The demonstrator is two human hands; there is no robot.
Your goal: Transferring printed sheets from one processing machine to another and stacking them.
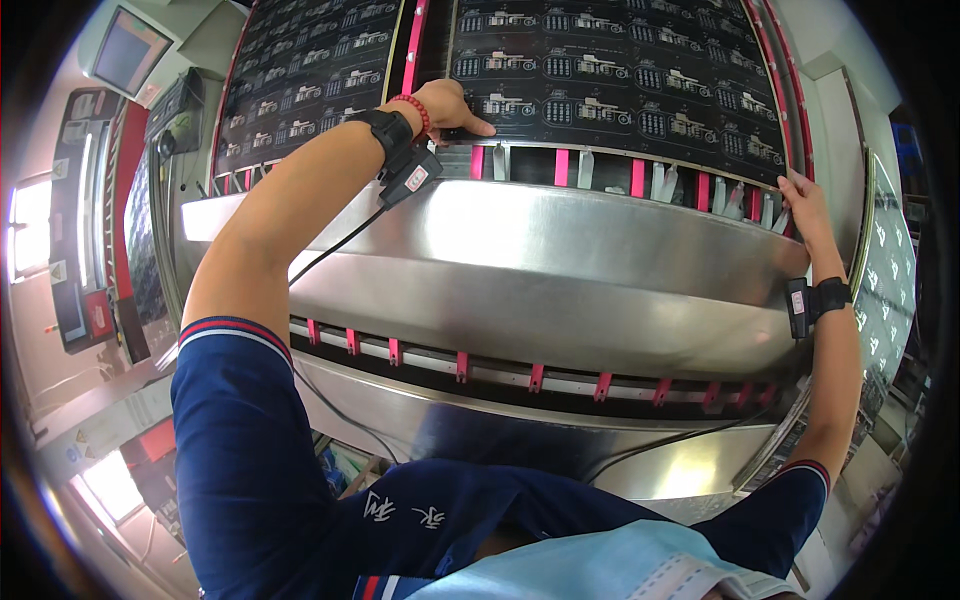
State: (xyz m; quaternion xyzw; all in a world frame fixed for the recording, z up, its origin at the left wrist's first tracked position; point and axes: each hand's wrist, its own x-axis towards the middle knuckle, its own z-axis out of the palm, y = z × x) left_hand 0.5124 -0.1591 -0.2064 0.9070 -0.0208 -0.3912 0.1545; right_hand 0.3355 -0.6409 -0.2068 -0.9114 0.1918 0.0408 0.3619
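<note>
A worker leans over a steel machine, both arms stretched to the near edge of a large black printed sheet (620, 80) lying on its bed. The left hand (455, 105) rests on the sheet's lower left corner, fingers flat and pressing down rather than closed round anything. The right hand (805, 205) is at the lower right corner, fingers curled over the sheet's edge in what looks like a light pinch — the grip itself is partly hidden. A second sheet (305, 85) of the same pattern lies just beside the first, on the left, parted from it by a pink rail (413, 45).

The risk, as it appears here, is uneven handling: with one hand pressing and the other pinching, a pull could skew or crease the thin sheet, or snag it on the pink clips (560, 167) lined up just below its edge. The cable (335, 250) trailing from the left wrist strap (395, 130) could also catch on the machine's lip.

The curved steel cover (560, 270) is bright and reflective, with another row of pink clips beneath it. To the left stand a monitor (128, 50) and a red-trimmed panel (85, 230); daylight shows at the far left.
</note>
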